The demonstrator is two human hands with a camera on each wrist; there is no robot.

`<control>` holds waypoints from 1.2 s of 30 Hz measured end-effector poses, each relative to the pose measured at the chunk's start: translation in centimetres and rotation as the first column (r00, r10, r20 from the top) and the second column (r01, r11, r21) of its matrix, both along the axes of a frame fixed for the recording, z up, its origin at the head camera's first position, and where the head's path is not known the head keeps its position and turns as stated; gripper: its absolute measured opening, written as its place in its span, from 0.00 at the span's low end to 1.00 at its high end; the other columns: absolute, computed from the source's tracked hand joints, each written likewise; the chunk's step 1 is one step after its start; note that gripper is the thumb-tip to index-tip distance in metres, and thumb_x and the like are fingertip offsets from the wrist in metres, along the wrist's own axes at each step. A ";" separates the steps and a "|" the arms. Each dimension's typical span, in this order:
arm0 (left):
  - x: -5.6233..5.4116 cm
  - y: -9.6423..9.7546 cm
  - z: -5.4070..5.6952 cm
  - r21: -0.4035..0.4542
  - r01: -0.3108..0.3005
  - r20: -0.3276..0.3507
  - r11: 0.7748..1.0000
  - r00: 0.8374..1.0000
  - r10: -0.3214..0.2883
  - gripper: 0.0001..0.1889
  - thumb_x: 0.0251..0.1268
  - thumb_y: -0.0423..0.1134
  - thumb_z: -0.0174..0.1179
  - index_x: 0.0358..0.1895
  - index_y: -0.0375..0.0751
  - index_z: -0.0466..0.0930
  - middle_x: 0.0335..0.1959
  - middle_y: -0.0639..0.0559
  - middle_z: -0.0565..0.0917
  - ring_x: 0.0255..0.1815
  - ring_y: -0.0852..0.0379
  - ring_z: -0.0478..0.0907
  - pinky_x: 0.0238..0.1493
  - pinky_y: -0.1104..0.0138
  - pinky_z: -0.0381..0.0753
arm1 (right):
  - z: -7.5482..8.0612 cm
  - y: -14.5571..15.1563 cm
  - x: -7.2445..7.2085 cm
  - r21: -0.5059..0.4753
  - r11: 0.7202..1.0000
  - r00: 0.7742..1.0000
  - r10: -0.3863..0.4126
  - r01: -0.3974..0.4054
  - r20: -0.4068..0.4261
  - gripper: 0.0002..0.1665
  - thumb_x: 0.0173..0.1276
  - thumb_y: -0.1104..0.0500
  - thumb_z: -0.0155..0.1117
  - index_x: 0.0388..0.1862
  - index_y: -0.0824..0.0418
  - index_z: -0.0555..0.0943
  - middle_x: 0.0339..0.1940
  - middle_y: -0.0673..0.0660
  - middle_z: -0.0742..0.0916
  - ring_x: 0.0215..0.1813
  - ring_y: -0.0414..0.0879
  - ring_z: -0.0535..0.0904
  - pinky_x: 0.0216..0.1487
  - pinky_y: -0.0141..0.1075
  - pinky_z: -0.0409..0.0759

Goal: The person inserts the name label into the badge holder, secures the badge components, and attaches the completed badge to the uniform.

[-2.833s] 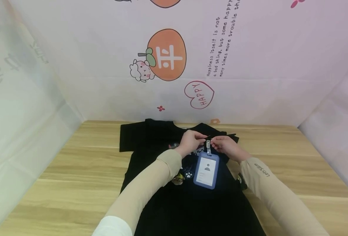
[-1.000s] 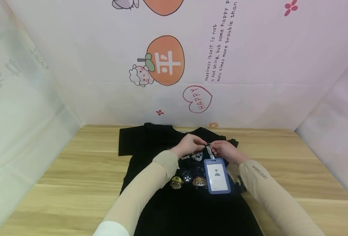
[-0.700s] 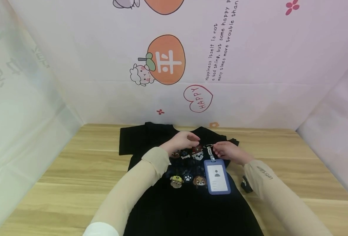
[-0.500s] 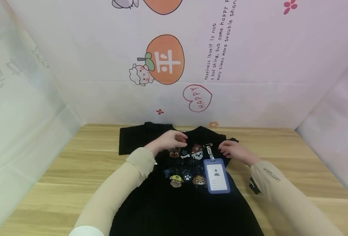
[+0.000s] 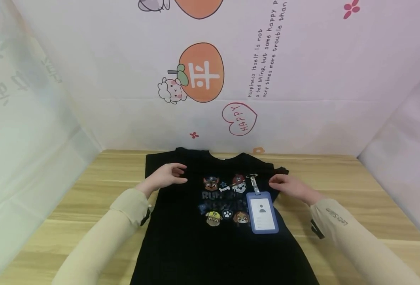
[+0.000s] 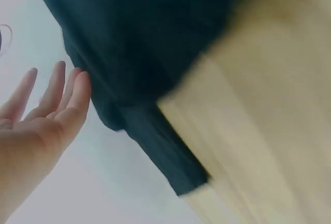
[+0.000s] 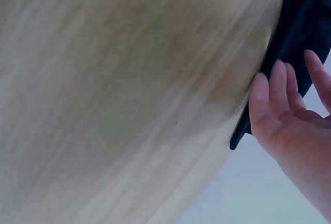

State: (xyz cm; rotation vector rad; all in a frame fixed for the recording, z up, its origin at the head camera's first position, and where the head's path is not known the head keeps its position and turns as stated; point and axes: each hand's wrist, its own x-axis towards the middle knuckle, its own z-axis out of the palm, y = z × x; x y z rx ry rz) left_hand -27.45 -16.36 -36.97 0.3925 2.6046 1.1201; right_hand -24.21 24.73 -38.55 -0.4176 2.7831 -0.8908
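Observation:
A black T-shirt (image 5: 210, 253) with printed cartoon dog heads lies spread on the table, its neck toward the wall. On the right side of its chest lies a blue badge holder (image 5: 262, 213) with a white card, its strap leading up to a metal clip and pin (image 5: 252, 178). My left hand (image 5: 165, 175), fingers loosely bent and holding nothing, is over the left sleeve side. Just right of the clip, my right hand (image 5: 292, 186) is over the right sleeve with relaxed fingers and nothing in them. Both wrist views show the hands' fingers spread near the black cloth.
The wooden table (image 5: 338, 186) shows on both sides of the shirt. A printed white cloth wall (image 5: 131, 118) rises behind it, with more cloth at the left and right.
Earlier both hands pinched the pin and clip above the badge holder. They have let go and moved apart, the left hand far to the left, the right slightly right. The badge holder stays on the shirt.

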 end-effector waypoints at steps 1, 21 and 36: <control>0.2 -0.5 -0.1 -0.017 -0.001 -0.010 1.000 1.000 0.001 0.29 0.64 0.40 0.61 0.67 0.37 0.65 0.63 0.37 0.72 0.64 0.41 0.69 0.62 0.50 0.71 | 0.0 -0.1 0.1 0.012 1.000 1.000 0.009 -0.009 -0.018 0.19 0.72 0.56 0.53 0.51 0.71 0.76 0.47 0.67 0.82 0.48 0.55 0.77 0.49 0.49 0.77; 2.1 -4.7 -1.5 -0.493 0.065 0.009 0.868 0.998 -0.070 0.50 0.58 0.56 0.63 0.70 0.23 0.48 0.71 0.20 0.43 0.72 0.25 0.37 0.71 0.38 0.41 | -1.0 -0.7 -0.3 0.472 0.881 0.986 0.107 -0.035 -0.125 0.29 0.67 0.49 0.56 0.64 0.60 0.73 0.65 0.74 0.70 0.65 0.72 0.65 0.61 0.69 0.59; 1.9 -3.5 -1.0 -0.585 0.051 0.075 0.810 0.997 -0.009 0.60 0.54 0.62 0.64 0.72 0.23 0.38 0.72 0.22 0.39 0.73 0.28 0.36 0.73 0.43 0.42 | -0.9 1.9 -0.5 0.458 0.889 1.000 0.010 -0.006 -0.007 0.38 0.65 0.43 0.60 0.70 0.59 0.65 0.71 0.73 0.62 0.66 0.78 0.57 0.60 0.72 0.55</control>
